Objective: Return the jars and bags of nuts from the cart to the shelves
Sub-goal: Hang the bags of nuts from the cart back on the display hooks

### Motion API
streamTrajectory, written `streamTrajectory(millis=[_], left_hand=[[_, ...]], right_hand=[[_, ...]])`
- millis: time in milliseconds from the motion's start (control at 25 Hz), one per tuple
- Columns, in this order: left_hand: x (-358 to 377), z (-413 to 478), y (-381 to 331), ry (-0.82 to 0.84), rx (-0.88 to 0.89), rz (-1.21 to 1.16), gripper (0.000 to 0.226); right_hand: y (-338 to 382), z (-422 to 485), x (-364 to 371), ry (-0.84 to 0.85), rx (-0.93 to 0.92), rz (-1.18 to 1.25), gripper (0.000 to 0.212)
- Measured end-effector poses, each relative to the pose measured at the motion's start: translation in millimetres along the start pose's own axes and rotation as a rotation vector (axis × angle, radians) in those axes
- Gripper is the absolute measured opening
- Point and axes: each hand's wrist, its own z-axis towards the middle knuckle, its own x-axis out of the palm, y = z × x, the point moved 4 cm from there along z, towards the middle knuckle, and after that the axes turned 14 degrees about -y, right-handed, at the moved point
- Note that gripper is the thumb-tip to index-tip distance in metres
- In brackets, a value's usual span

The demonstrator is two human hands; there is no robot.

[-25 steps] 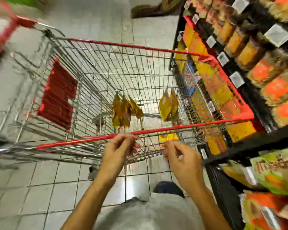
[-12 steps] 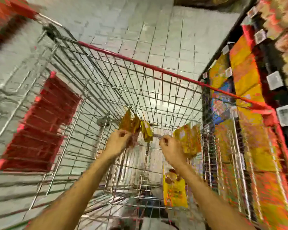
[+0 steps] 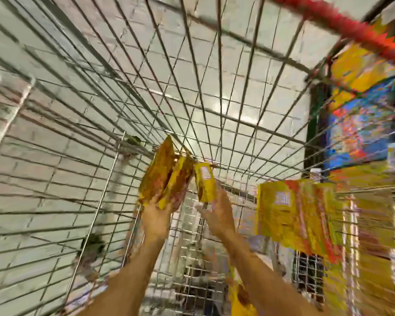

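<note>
Hands have sunk deeper into cart (image 3: 324,14) | two yellow bags (image 3: 167,179) upright inside cart, gripped at bottom edge by left hand (image 3: 156,216) | third bag (image 3: 205,182) touched by right hand (image 3: 218,213); I cannot tell its hold | further bags (image 3: 294,213) right | shelves (image 3: 315,115) beyond

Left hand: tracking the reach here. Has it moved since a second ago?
Yes. The left hand went from the near rim deep into the wire cart, now holding the yellow bags.
</note>
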Motion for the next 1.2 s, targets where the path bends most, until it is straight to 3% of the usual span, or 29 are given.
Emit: streamTrajectory(millis=[80, 240, 360, 520, 640, 800, 880, 960, 1080, 1200], left_hand=[[10.0, 12.3, 11.8, -0.076, -0.048, 0.037, 0.038], [1.2, 20.5, 1.0, -0.164, 0.056, -0.018, 0.021], [-15.4, 13.8, -22.3, -0.022, 0.139, 0.074, 0.020], [-65.9, -18.2, -87.7, 0.251, 0.247, -0.014, 0.010], [-124.3, -58.9, -145.6, 0.343, 0.474, -0.046, 0.018], [-218.8, -133.9, -235.3, 0.417, 0.841, -0.042, 0.024], [-260.6, -177.8, -273.0, 0.506, 1.027, 0.001, 0.019], [-291.0, -219.2, -296.9, 0.583, 1.176, -0.013, 0.016], [-329.2, -283.8, -302.7, 0.760, 1.173, -0.209, 0.016], [-350.6, -350.7, -300.9, 0.992, 1.260, -0.249, 0.028]], right_hand=[[-6.0, 13.3, 15.7, -0.041, -0.013, 0.031, 0.068], [-2.2, 22.5, 12.6, -0.120, 0.062, 0.160, 0.042], [9.9, 10.3, -22.7, -0.172, 0.116, 0.286, 0.022], [60.6, -32.7, -99.5, -0.270, 0.058, 0.429, 0.006], [98.7, -85.2, -164.7, -0.425, -0.010, 0.419, 0.022], [138.6, -203.3, -257.0, -0.740, -0.027, 0.628, 0.003], [157.2, -271.1, -292.4, -0.941, -0.036, 0.711, 0.010], [175.4, -325.5, -313.5, -1.023, -0.044, 0.838, 0.015], [190.4, -406.9, -328.8, -1.081, -0.098, 0.920, 0.025], [188.0, -482.4, -344.4, -1.188, -0.104, 0.920, 0.036]])
